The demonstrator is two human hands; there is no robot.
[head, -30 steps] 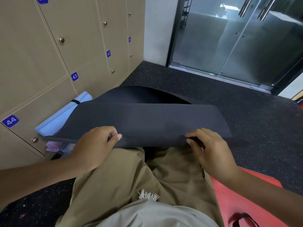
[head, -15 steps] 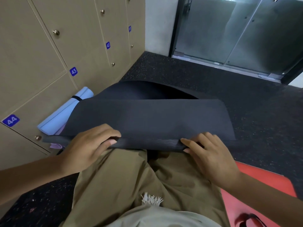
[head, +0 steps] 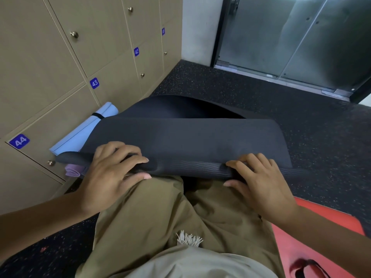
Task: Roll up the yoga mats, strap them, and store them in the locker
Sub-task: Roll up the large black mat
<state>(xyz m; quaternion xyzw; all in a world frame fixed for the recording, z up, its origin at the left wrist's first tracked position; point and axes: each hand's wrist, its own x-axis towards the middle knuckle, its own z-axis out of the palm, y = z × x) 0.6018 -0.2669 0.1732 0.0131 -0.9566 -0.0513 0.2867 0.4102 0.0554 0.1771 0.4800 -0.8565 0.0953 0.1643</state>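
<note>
A black yoga mat (head: 190, 137) lies across my knees, its near end curled over into a thin roll; the far part arches on the floor behind. My left hand (head: 112, 169) grips the roll near its left end, fingers curled over it and thumb beneath. My right hand (head: 259, 183) grips the roll on the right the same way. A light blue rolled mat (head: 80, 135) with a black strap lies against the lockers. A small purple roll (head: 73, 170) peeks out under the black mat's left end.
Tan lockers (head: 60, 67) numbered 41 to 44 line the left wall, doors closed. A red mat (head: 313, 247) with a black strap lies at my right. Glass sliding doors (head: 291, 37) stand ahead. Dark speckled floor (head: 311, 127) surrounds me.
The mat's near edge, held up flat a second ago, has been folded over into a thin roll. Both hands shifted onto the roll and curled around it.
</note>
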